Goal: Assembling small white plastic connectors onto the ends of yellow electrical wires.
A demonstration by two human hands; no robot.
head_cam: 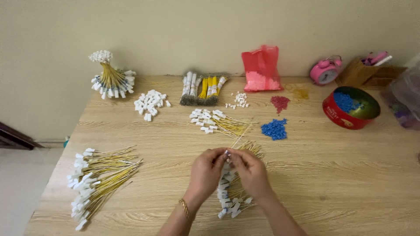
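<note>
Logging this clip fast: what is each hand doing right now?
Left hand: closed, pinching a small white plastic connector on thin yellow wires.
Right hand: closed on the same connector.

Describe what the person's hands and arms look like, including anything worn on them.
Both forearms are bare, with no sleeves in view. The left hand has a thin gold-coloured bracelet around its wrist. The right hand shows no bracelet, watch or glove. Any rings are too small to make out.
</note>
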